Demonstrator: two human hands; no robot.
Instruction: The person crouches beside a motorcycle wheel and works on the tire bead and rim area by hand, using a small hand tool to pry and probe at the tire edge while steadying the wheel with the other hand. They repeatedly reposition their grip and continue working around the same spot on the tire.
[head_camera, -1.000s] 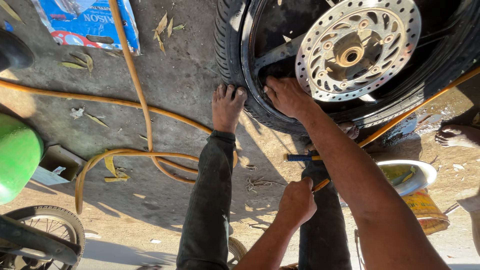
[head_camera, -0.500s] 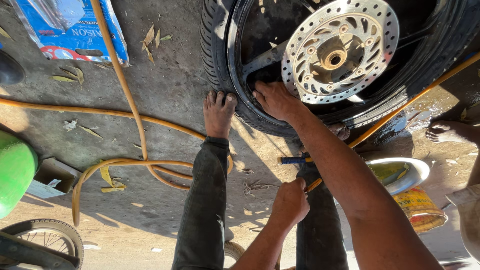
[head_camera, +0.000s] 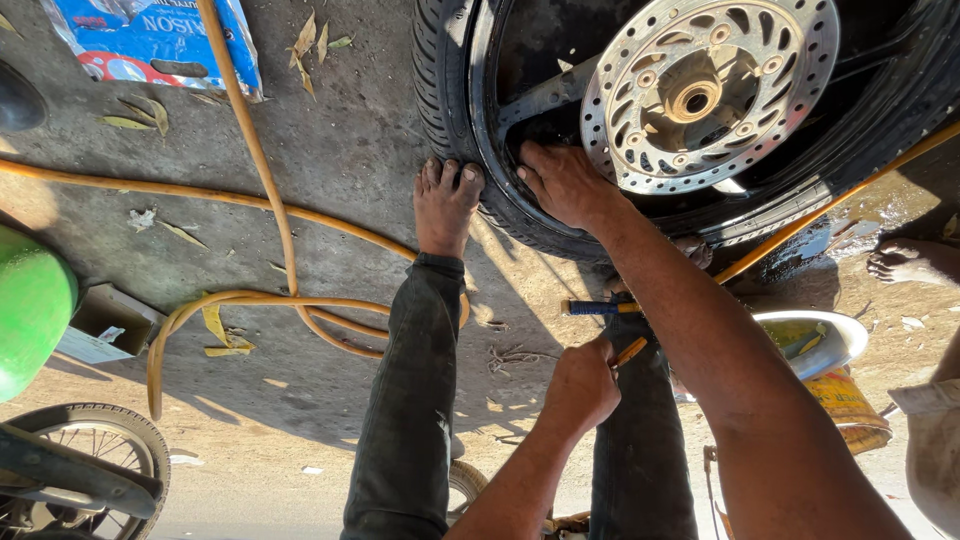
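Pressing flat on the rim of one black tyre (head_camera: 450, 90) lying on the concrete, the right hand (head_camera: 565, 185) is spread; the left hand (head_camera: 580, 385) pinches one orange-handled tool (head_camera: 628, 352) — one bare foot (head_camera: 445, 205) braces the tread edge.

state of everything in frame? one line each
wheel: lying flat on the ground, brake disc facing up
tyre: fitted round the rim
right hand: open, pressed on the tyre's inner edge
left hand: closed on an orange-handled tool
bare foot: toes against the tyre
orange hose: slack, looped on the ground
white bowl: upright, something yellowish inside
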